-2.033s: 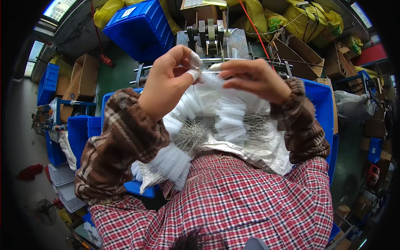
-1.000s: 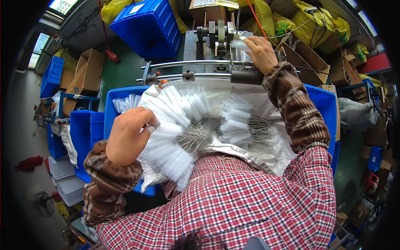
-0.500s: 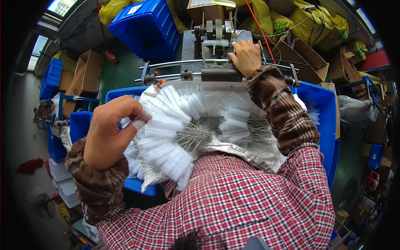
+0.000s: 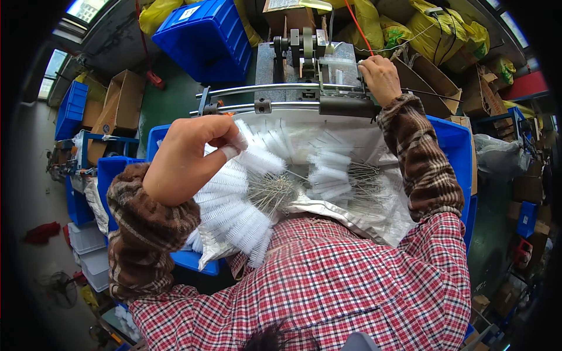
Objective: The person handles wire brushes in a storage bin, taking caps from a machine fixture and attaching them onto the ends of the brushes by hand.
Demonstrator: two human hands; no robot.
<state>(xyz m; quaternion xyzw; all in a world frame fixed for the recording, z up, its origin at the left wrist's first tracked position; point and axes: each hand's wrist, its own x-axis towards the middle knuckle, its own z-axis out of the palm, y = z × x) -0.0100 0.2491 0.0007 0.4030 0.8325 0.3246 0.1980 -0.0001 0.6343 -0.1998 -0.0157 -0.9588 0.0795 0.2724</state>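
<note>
Brush (image 4: 338,61): white-bristled, lies crosswise at the machine (image 4: 266,64), just R of its wheel (image 4: 307,44); half a sec. ago it sits farther L, in front of the wheel.
R hand (image 4: 379,77): at that brush's R end, fingers curled in; can't tell if they pinch the wire or a fitting.
Carriage (image 4: 349,106): black cylinder on the steel rails (image 4: 243,108), now shifted R w/ hand and brush; prob. a stroke drawn back from the wheel.
L hand (image 4: 196,153): taped thumb and finger closed on a second brush (image 4: 262,160), now nearer the rails than half a sec. ago; two pcs. appear in play at once.
L pile (image 4: 227,225): fan of white brushes, wire stems bunched at centre.
R pile (image 4: 329,175): smaller stack, stems pointing R.
White sack (image 4: 380,229): spread under both piles, reaching the checked shirt (image 4: 351,281).
Blue tub (image 4: 453,136): wide, beneath the sack, walls showing either side.
Blue crate (image 4: 202,44): tilted, upper L, open side toward camera.
Carton (image 4: 124,93): brown, open-topped, L bg.
White bins (image 4: 93,266): stacked, lower L; contents unclear.
Yellow sacks (image 4: 438,35): bulging, upper R; fill hidden.
</note>
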